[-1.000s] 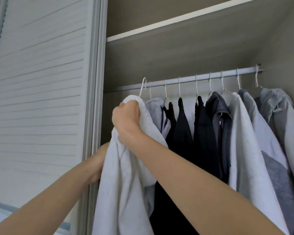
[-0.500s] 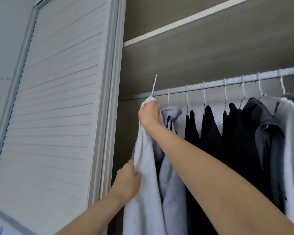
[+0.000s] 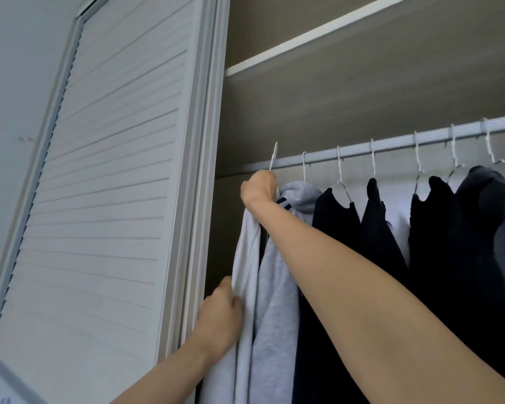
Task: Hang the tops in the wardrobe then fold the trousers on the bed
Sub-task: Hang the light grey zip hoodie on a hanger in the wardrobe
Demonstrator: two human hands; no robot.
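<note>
A white louvred door [image 3: 105,199] stands left of the hands; a beige shelf [image 3: 362,68] runs above them.

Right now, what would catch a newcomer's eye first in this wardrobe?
The right hand grips a white wire hanger at the left end of the silver metal rail, carrying a pale grey top. The left hand holds that top lower down. Dark tops hang to the right.

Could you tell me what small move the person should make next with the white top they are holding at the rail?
Probably lift the right hand a little and tip the hanger hook over the rail. The hook seems to stand in front of the rail's left end, not clearly over it, while the left hand grips the white top lower down.
</note>
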